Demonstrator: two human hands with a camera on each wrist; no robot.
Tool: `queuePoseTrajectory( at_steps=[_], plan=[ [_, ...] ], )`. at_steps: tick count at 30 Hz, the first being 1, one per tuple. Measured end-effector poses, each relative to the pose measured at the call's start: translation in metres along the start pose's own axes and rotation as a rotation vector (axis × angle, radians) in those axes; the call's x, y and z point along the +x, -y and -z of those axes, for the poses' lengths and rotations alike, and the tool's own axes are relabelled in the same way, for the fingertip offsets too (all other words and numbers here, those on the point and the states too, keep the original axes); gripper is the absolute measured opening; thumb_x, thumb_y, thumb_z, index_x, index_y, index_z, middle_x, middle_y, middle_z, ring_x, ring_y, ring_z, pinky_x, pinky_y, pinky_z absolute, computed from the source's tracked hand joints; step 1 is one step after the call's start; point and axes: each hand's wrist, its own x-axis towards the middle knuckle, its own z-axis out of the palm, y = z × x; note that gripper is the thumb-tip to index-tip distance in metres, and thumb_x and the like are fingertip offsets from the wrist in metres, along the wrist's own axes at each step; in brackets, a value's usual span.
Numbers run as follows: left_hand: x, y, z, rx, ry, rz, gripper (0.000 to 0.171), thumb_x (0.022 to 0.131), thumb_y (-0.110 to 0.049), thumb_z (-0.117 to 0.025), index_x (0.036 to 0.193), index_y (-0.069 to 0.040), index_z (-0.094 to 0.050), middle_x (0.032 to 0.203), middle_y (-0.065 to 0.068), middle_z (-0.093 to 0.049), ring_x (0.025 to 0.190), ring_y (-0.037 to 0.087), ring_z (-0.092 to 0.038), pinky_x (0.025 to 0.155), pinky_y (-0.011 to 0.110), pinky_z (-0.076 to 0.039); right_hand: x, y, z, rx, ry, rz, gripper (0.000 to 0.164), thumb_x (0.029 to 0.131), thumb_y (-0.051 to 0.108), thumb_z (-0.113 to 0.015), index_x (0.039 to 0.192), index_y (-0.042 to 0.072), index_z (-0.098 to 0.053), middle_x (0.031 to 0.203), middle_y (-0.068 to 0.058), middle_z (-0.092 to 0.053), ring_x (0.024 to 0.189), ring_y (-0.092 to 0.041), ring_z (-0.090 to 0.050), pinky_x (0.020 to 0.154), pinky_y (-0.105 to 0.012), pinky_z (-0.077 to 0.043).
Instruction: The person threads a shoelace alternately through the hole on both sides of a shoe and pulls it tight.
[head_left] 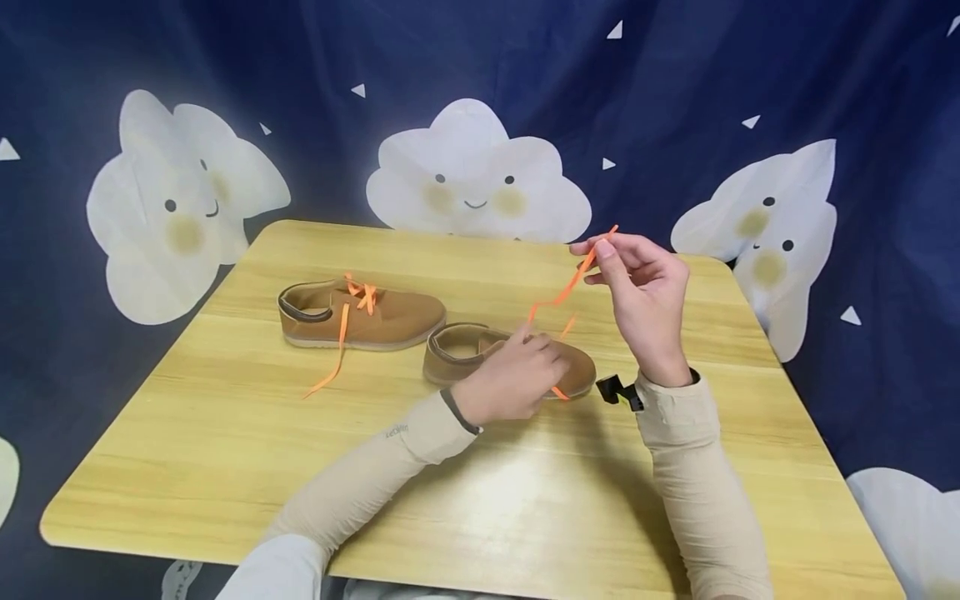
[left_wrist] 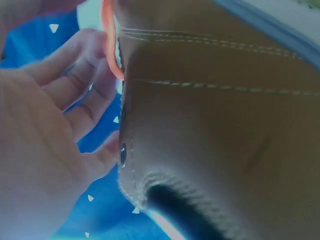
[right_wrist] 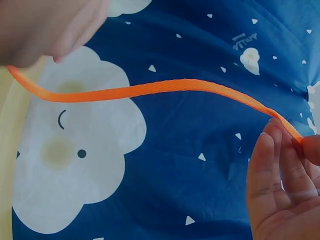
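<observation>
My right hand (head_left: 648,296) is raised above the table's right side. It pinches the tip of an orange shoelace (right_wrist: 165,86) between thumb and fingers. From there the lace runs down leftward to the nearer brown shoe (head_left: 453,346). My left hand (head_left: 513,375), slightly blurred, is over that shoe's lacing and covers much of it. In the left wrist view its loosely extended fingers (left_wrist: 75,87) reach to the eyelet edge, with index fingertip beside the lace. A short orange end pokes up behind this hand, and another bit lies low at the shoe's near side.
A second brown shoe (head_left: 397,321) stands farther left and back, toe to the right. Its orange lace (head_left: 342,342) trails onto the wooden table (head_left: 225,467). Behind the table hangs a dark blue cloth (head_left: 315,50) with smiling clouds. A small black device (head_left: 618,392) sits at the right wrist.
</observation>
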Motion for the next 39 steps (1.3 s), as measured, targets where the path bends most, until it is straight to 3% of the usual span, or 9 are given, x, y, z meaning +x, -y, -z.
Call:
queuePoseTrajectory(
  at_steps=[5,11,14,18,23,27,31,35,39],
  plan=[
    [0.001,-0.002,-0.005,0.14,-0.02,-0.017,0.021,0.092,-0.017,-0.074,0.108,-0.03,-0.073,0.113,-0.014,-0.072,0.111,0.013,-0.065,0.092,0.031,-0.046,0.001,-0.001,0.0,-0.031,0.01,-0.008,0.02,0.1,0.009,-0.066,0.103,-0.009,-0.074,0.095,-0.006,-0.081,0.087,-0.018,-0.076,0.07,-0.03,-0.062],
    [0.006,-0.002,-0.007,-0.196,0.002,0.018,0.033,0.089,-0.006,-0.073,0.118,-0.023,-0.07,0.111,-0.013,-0.074,0.108,0.013,-0.066,0.103,0.036,-0.042,0.001,-0.005,0.0,-0.027,0.003,-0.02,0.021,0.101,0.009,-0.066,0.102,-0.01,-0.073,0.094,-0.005,-0.081,0.085,-0.017,-0.076,0.069,-0.028,-0.061],
    [0.01,-0.003,-0.009,-0.209,-0.024,0.054,0.031,0.084,-0.007,-0.073,0.11,-0.025,-0.073,0.099,-0.015,-0.075,0.091,0.013,-0.063,0.1,0.035,-0.041,0.001,-0.006,0.001,-0.033,0.006,-0.021,0.022,0.101,0.011,-0.066,0.103,-0.01,-0.073,0.093,-0.005,-0.081,0.082,-0.017,-0.075,0.069,-0.028,-0.061],
    [0.012,-0.002,-0.009,-0.249,-0.117,0.126,0.008,0.097,-0.02,-0.067,0.095,-0.024,-0.074,0.078,-0.013,-0.071,0.074,0.011,-0.06,0.092,0.033,-0.045,0.002,-0.007,0.0,-0.024,0.013,-0.032,0.021,0.101,0.01,-0.066,0.104,-0.01,-0.073,0.094,-0.005,-0.081,0.079,-0.017,-0.074,0.07,-0.027,-0.061],
    [0.01,0.003,-0.001,-0.592,-0.163,0.242,0.022,0.107,-0.023,-0.054,0.096,-0.015,-0.071,0.068,-0.008,-0.061,0.06,0.007,-0.054,0.074,0.028,-0.048,0.002,-0.009,0.0,-0.022,0.01,-0.048,0.022,0.101,0.011,-0.066,0.103,-0.01,-0.073,0.094,-0.005,-0.081,0.081,-0.016,-0.074,0.07,-0.027,-0.061],
    [0.009,0.006,0.007,-0.929,-0.133,0.36,0.019,0.108,-0.02,-0.049,0.111,-0.011,-0.066,0.068,-0.006,-0.048,0.054,0.006,-0.04,0.055,0.021,-0.035,0.003,-0.01,0.0,-0.013,0.009,-0.06,0.023,0.101,0.012,-0.066,0.104,-0.01,-0.072,0.095,-0.005,-0.081,0.083,-0.016,-0.075,0.071,-0.027,-0.061],
    [0.008,0.007,0.017,-1.155,-0.125,0.424,0.023,0.107,-0.031,-0.054,0.11,-0.011,-0.065,0.068,-0.006,-0.04,0.057,0.008,-0.035,0.055,0.022,-0.031,0.003,-0.011,0.001,0.013,0.014,-0.082,0.022,0.1,0.011,-0.066,0.105,-0.01,-0.072,0.095,-0.005,-0.081,0.086,-0.016,-0.076,0.072,-0.025,-0.061],
    [0.001,0.01,0.031,-0.966,0.074,0.251,0.02,0.101,-0.034,-0.067,0.1,-0.014,-0.068,0.074,-0.005,-0.055,0.067,0.009,-0.051,0.062,0.021,-0.043,0.004,-0.012,0.002,0.019,0.016,-0.087,0.021,0.101,0.01,-0.066,0.105,-0.01,-0.072,0.095,-0.006,-0.081,0.087,-0.016,-0.076,0.072,-0.026,-0.061],
    [-0.019,0.02,0.055,-0.687,0.376,-0.065,0.043,0.091,-0.026,-0.079,0.131,-0.015,-0.066,0.119,0.0,-0.071,0.108,0.014,-0.065,0.095,0.027,-0.054,0.004,-0.011,0.002,0.026,0.011,-0.082,0.02,0.1,0.009,-0.066,0.104,-0.01,-0.072,0.095,-0.006,-0.081,0.086,-0.016,-0.076,0.071,-0.026,-0.061]
  ],
)
